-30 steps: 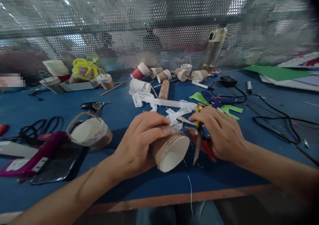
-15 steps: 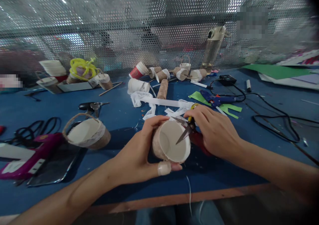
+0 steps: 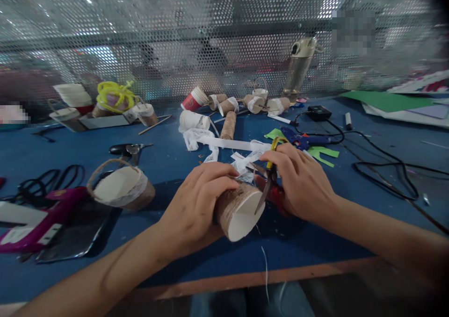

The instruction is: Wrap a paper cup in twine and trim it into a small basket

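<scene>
My left hand [image 3: 198, 202] is wrapped round a paper cup [image 3: 229, 209] covered in brown twine, its white mouth tipped down toward me and to the right. In my right hand [image 3: 298, 179] are scissors [image 3: 265, 193] with yellow and red handles, blades parted. One blade lies against the cup's rim on the right side; whether it cuts anything I cannot make out. Just beyond the cup lie white lace strips [image 3: 250, 160] and a flat white band [image 3: 228, 143]. A finished-looking twine cup with a handle [image 3: 122, 188] stands left of my left hand.
At the left are a magenta glue gun [image 3: 49, 221] and a black-handled tool [image 3: 129, 150]. A blue glue gun [image 3: 305, 139] with cable lies right, near green scraps [image 3: 324, 154]. Behind stand several twine cups [image 3: 256, 104], a water bottle [image 3: 300, 69] and a perforated metal screen [image 3: 228, 27].
My left hand has rolled over the cup, turning its mouth downward and showing more of the twine side. The scissors have swung to a steeper angle at the rim.
</scene>
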`<move>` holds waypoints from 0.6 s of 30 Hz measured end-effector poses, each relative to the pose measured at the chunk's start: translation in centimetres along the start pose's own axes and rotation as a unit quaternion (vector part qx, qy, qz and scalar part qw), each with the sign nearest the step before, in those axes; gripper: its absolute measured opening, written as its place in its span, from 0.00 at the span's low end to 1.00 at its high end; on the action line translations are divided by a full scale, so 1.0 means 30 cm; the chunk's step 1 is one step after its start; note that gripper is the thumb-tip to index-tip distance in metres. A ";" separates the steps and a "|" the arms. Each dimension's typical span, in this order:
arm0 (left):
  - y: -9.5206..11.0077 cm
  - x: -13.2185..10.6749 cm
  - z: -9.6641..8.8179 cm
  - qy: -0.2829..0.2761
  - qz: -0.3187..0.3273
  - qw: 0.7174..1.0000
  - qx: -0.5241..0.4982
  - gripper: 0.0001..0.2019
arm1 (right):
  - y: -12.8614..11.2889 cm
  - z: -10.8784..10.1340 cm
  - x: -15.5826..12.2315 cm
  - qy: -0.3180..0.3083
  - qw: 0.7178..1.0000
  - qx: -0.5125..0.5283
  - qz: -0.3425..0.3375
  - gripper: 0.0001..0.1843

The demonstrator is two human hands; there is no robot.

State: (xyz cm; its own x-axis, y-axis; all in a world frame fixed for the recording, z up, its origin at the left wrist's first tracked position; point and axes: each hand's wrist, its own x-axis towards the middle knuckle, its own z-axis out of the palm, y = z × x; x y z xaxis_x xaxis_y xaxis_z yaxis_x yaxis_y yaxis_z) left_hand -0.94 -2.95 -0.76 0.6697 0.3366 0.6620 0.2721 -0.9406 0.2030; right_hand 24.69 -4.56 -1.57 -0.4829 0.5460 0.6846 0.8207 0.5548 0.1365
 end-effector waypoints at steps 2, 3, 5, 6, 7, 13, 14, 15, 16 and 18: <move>0.004 0.002 0.001 0.018 0.009 1.000 0.022 0.28 | -0.007 0.002 0.001 0.002 1.000 0.003 0.001 0.21; 0.007 0.003 0.001 0.026 0.010 0.999 0.033 0.27 | -0.011 0.002 0.002 0.004 1.000 0.006 -0.001 0.21; 0.011 0.004 0.000 0.035 0.008 0.998 0.050 0.25 | -0.018 0.000 0.004 0.014 1.000 0.008 -0.005 0.21; 0.014 0.003 0.000 0.035 0.006 0.998 0.057 0.24 | -0.021 -0.002 0.005 0.019 1.000 0.006 -0.007 0.20; 0.016 0.002 0.001 0.034 0.004 0.997 0.062 0.23 | -0.024 -0.004 0.006 0.023 1.000 0.003 -0.009 0.20; 0.024 -0.009 0.006 0.009 0.003 0.996 0.083 0.19 | -0.023 -0.014 0.013 0.045 0.998 -0.026 -0.022 0.17; 0.025 -0.010 0.006 0.009 0.006 0.996 0.085 0.19 | -0.021 -0.015 0.014 0.050 0.998 -0.034 -0.030 0.16; 0.025 -0.010 0.007 0.009 0.008 0.996 0.086 0.19 | -0.018 -0.014 0.014 0.055 0.997 -0.042 -0.039 0.15; 0.026 -0.010 0.007 0.008 0.010 0.996 0.086 0.18 | -0.015 -0.014 0.015 0.059 0.996 -0.050 -0.047 0.15; 0.029 -0.008 0.008 0.005 0.009 0.996 0.086 0.17 | -0.010 -0.011 0.017 0.065 0.994 -0.060 -0.056 0.14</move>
State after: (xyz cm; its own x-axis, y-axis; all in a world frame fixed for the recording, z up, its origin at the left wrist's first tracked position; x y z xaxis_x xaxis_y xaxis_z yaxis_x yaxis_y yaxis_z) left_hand -0.69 -3.85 -0.92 0.6686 0.3193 0.6716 0.3757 -0.9244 0.0655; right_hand 24.30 -4.66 -1.04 -0.5372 0.3951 0.7452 0.7980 0.5243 0.2972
